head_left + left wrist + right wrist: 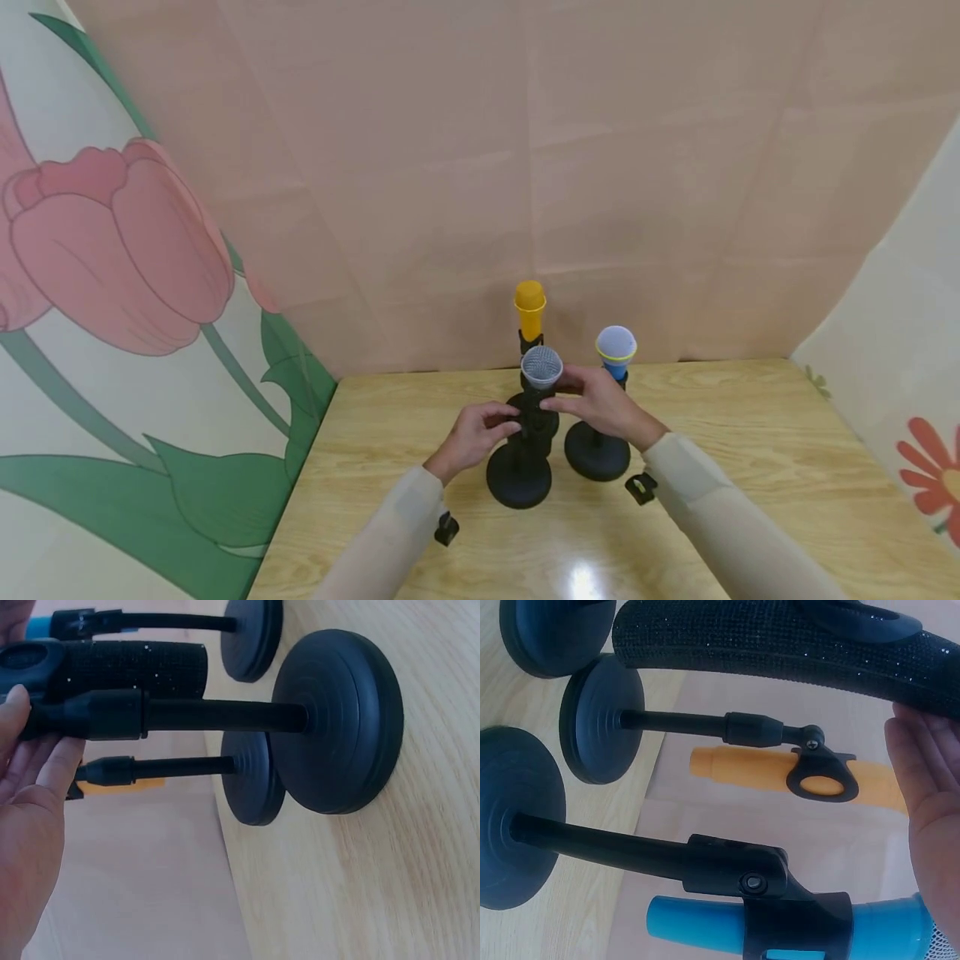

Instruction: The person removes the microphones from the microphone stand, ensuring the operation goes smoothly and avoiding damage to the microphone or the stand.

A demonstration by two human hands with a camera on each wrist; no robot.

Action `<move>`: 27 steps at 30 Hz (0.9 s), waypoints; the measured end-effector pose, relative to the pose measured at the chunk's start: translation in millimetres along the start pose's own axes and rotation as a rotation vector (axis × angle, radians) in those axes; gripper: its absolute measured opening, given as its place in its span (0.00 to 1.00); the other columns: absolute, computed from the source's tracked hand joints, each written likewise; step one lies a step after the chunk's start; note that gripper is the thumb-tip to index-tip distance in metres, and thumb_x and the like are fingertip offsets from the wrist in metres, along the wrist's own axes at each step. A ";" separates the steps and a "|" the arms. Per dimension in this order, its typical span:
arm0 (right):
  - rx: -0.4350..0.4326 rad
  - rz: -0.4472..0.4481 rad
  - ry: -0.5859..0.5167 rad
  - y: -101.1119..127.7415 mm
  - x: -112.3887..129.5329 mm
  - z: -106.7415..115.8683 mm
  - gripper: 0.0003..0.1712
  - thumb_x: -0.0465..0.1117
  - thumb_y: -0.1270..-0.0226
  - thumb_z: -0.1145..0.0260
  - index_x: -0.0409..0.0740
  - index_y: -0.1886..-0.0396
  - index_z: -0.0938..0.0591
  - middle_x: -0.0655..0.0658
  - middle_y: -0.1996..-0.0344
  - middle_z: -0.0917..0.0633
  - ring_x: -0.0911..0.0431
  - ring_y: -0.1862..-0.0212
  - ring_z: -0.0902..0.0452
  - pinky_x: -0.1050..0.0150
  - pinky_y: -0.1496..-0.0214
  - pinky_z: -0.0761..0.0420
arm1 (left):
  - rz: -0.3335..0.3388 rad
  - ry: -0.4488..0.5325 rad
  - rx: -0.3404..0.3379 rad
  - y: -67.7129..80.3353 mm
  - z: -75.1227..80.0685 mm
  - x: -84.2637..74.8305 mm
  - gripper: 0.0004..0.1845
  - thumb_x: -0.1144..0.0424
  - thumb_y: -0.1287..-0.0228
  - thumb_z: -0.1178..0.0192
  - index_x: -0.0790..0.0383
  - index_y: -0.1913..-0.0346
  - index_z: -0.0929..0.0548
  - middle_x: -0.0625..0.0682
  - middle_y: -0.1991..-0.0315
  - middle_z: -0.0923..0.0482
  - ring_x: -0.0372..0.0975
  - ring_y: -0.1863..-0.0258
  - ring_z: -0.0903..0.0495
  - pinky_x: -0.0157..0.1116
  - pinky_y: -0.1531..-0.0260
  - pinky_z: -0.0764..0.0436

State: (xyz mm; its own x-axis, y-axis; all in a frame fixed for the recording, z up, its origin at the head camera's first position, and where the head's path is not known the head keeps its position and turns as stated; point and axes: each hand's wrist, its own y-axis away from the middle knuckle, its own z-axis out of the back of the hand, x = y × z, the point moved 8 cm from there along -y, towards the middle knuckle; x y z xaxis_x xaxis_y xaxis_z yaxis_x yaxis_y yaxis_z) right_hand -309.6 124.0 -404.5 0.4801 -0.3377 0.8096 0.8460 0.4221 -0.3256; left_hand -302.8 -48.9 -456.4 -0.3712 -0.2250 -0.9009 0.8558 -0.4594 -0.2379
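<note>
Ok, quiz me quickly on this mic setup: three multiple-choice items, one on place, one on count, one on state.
1. Where does the yellow microphone stand?
A. nearest the person
B. behind the black microphone
C. off the table

2. How many round stand bases show in the left wrist view?
A. one
B. two
C. three

3. What is the left hand doing?
A. gripping the front stand
B. lying flat on the table
C. holding the blue microphone

Answers: 1 B, it rises behind the black one; 2 C, three discs show; 3 A, fingers curl round the stand's post.
</note>
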 end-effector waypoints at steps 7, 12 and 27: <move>-0.031 0.002 -0.004 1.1 -2.5 2.2 0.26 0.37 0.41 0.23 0.33 0.44 0.18 0.37 0.50 0.14 0.42 0.48 0.17 0.44 0.45 0.20 | -0.004 -0.068 -0.026 -6.8 -0.2 13.4 0.11 0.70 0.35 0.35 0.68 0.51 0.13 0.58 0.53 0.14 0.47 0.55 0.15 0.36 0.55 0.16; -0.041 -0.013 -0.021 1.7 -2.3 2.0 0.27 0.37 0.41 0.23 0.33 0.44 0.19 0.36 0.49 0.15 0.41 0.47 0.18 0.50 0.47 0.18 | 0.008 -0.086 -0.018 -7.8 0.2 11.2 0.11 0.68 0.33 0.36 0.66 0.51 0.12 0.55 0.52 0.14 0.45 0.51 0.17 0.37 0.50 0.18; -0.094 -0.029 -0.003 1.8 2.4 0.6 0.25 0.37 0.42 0.22 0.37 0.45 0.17 0.41 0.50 0.14 0.45 0.48 0.17 0.52 0.48 0.17 | -0.003 -0.094 -0.038 -7.6 3.1 8.3 0.10 0.69 0.35 0.34 0.66 0.53 0.11 0.55 0.54 0.13 0.44 0.53 0.15 0.36 0.52 0.17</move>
State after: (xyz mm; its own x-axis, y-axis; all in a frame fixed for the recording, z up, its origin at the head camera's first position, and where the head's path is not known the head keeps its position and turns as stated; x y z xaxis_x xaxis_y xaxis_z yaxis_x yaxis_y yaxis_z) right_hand -307.0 124.5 -402.8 0.4541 -0.3461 0.8210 0.8779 0.3312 -0.3459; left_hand -313.5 -49.9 -460.9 -0.4045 -0.3038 -0.8626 0.8671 -0.4273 -0.2561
